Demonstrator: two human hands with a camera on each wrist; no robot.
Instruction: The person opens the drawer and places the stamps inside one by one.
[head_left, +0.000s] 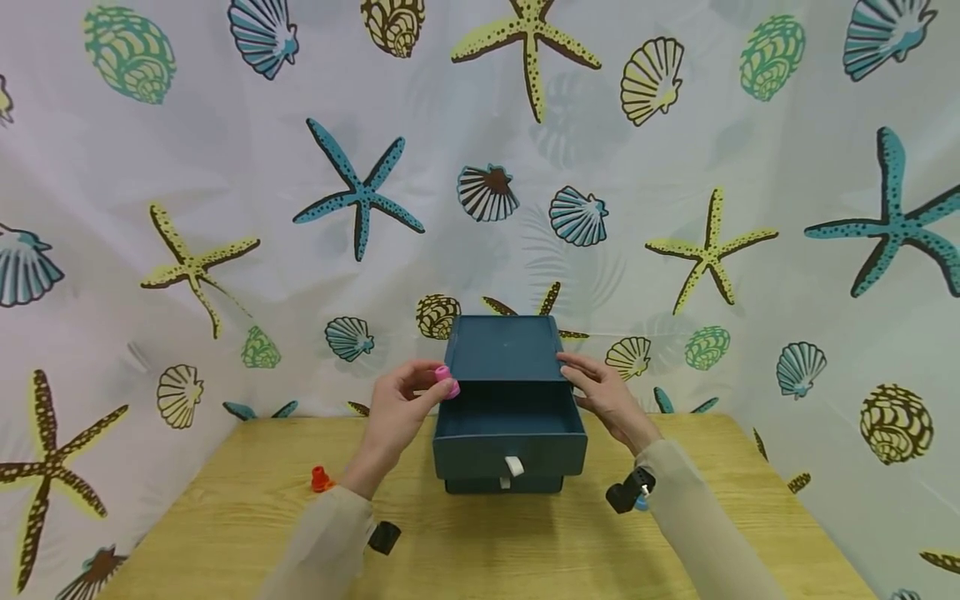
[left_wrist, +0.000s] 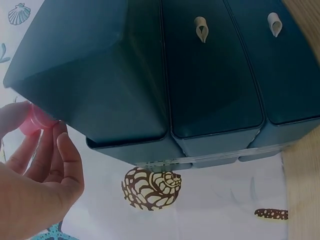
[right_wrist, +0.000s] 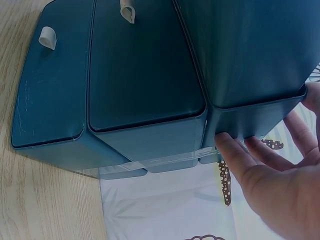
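A dark blue drawer unit (head_left: 504,346) stands on the table, its top drawer (head_left: 510,457) pulled out and hollow side up. My left hand (head_left: 399,408) pinches a small pink piece with a narrow neck and wider end (head_left: 444,377) between thumb and fingers. It is level with the unit's upper left edge, and in the left wrist view the pink piece (left_wrist: 37,120) shows right at the drawer's rim. On the other side, my right hand (head_left: 606,396) rests its fingers on the unit's right side wall and top edge. In the right wrist view its fingertips (right_wrist: 225,140) press that wall.
A small red piece (head_left: 320,478) with an orange part by it lies on the table (head_left: 247,500) left of my left forearm. Something blue (head_left: 641,502) shows partly behind the right wrist camera (head_left: 628,492). A sea-patterned curtain (head_left: 495,267) hangs close behind the unit.
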